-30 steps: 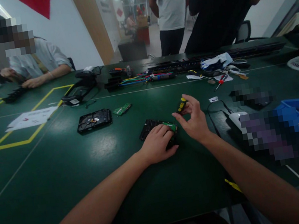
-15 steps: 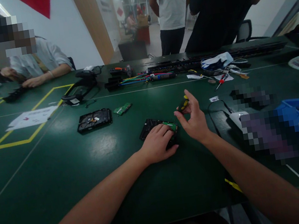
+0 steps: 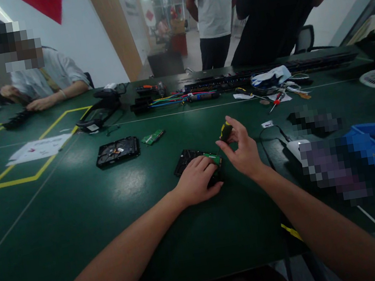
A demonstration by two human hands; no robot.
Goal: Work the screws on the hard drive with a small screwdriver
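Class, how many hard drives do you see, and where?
2: one hard drive lies left of the loose green circuit board; the other hard drive is partly covered by the left hand. More may be hidden.

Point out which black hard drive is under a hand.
The nearer hard drive, partly covered by the left hand, with a green circuit board showing on top. The farther hard drive, to its left, has no hand on it.

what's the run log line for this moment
left hand: on hard drive; right hand: holding screwdriver; table: separate green board
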